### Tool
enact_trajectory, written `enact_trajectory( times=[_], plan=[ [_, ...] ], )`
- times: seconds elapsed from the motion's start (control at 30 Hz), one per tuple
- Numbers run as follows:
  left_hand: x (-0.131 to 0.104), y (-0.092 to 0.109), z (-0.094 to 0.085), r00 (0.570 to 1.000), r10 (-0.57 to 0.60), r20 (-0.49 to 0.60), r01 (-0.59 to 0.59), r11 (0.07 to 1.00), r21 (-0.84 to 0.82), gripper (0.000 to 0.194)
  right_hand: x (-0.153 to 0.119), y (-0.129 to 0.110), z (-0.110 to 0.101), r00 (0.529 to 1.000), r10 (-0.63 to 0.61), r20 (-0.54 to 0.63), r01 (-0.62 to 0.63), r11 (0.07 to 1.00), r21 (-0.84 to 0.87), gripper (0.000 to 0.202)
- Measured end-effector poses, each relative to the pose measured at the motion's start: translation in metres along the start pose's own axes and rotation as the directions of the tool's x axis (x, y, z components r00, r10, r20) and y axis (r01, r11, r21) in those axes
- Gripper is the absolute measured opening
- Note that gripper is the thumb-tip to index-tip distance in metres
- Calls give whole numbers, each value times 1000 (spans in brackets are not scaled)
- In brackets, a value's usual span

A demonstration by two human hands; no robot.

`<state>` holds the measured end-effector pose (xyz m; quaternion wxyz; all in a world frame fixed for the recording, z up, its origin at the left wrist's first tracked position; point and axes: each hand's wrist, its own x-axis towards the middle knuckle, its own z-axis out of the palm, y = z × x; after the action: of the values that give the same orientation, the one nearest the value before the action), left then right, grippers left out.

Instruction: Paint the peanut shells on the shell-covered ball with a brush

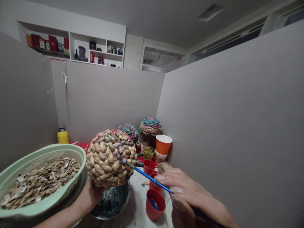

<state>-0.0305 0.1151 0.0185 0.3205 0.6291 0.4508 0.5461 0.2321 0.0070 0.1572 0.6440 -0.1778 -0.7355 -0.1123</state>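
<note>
My left hand [96, 189] holds up a rounded ball covered in peanut shells [111, 161] from below; its fingers are mostly hidden beneath it. Patches of red, purple and bluish paint show on the ball's upper part, while the lower shells are bare tan. In my right hand [187, 193] is a blue-handled paintbrush [147, 175], gripped between thumb and fingers. The brush tip touches the shells on the ball's right side. Below the ball sits a metal bowl [114, 202] with dark paint stains. A red cup [155, 204] of dark blue liquid stands near my right hand.
At left, a green plastic basket [82, 155] holds many empty shells. Behind are two painted shell balls, one at the back [150, 127], an orange paper cup [163, 145], a plastic cup of yellow-green paint [148, 153] and a yellow jar [63, 136]. Grey partitions [228, 120] enclose the table.
</note>
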Motion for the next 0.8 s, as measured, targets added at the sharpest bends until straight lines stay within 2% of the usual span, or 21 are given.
enact_trajectory(
  times=[0.1, 0.17, 0.3, 0.37, 0.53, 0.67, 0.8],
  plan=[
    [-1, 8, -2, 1000, 0, 14, -1, 1000, 26, 51, -6, 1, 10, 989, 16, -147, -17, 1000, -11, 10],
    [-1, 13, -4, 1000, 2, 27, -3, 999, 36, 51, -8, 3, 15, 984, -8, -176, 6, 1000, -15, 12],
    [-1, 18, -4, 999, -10, 35, 8, 999, 40, 54, -6, 9, 10, 989, -147, 19, 148, 986, -71, 26],
    [-1, 19, -4, 999, -15, 38, 14, 999, 35, 54, -3, 11, 6, 979, -188, 75, 194, 977, -85, 32],
    [-1, 19, -2, 1000, -18, 14, 18, 1000, 18, 65, -1, 2, 13, 988, -149, -46, 143, 982, -121, 27],
    [-1, 19, -1, 1000, -18, 7, 18, 1000, 6, 62, -6, -9, 19, 987, -67, -149, 45, 988, -148, 16],
    [-1, 19, -1, 1000, -13, 28, 13, 1000, 0, 60, -8, -8, 15, 990, -73, -121, 52, 984, -168, 18]
  ],
)
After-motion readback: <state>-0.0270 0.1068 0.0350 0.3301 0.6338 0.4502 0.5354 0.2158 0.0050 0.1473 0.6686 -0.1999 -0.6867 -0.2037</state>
